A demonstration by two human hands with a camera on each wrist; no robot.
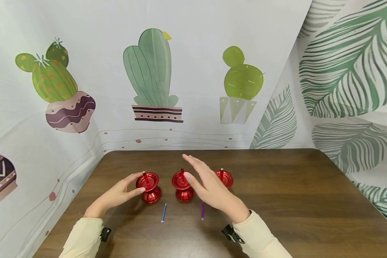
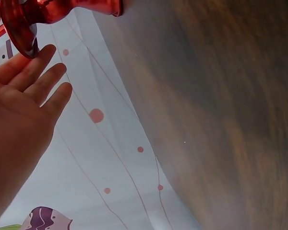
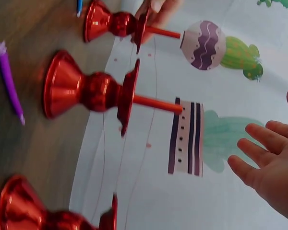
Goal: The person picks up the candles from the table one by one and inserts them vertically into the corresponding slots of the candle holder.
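Note:
Three shiny red candle holders stand in a row on the table, each with a thin red candle upright in its dish. My left hand holds the left holder by its dish, thumb on the near side and fingers on the far side. In the left wrist view, that dish sits between thumb and fingers. My right hand is raised in the air, fingers extended, holding nothing. From the head it overlaps the middle holder and partly hides the right holder. The right wrist view shows the middle candle apart from that hand.
A blue candle and a purple candle lie on the brown wooden table, nearer to me than the holders. Behind the table hangs a white cloth printed with cacti and leaves.

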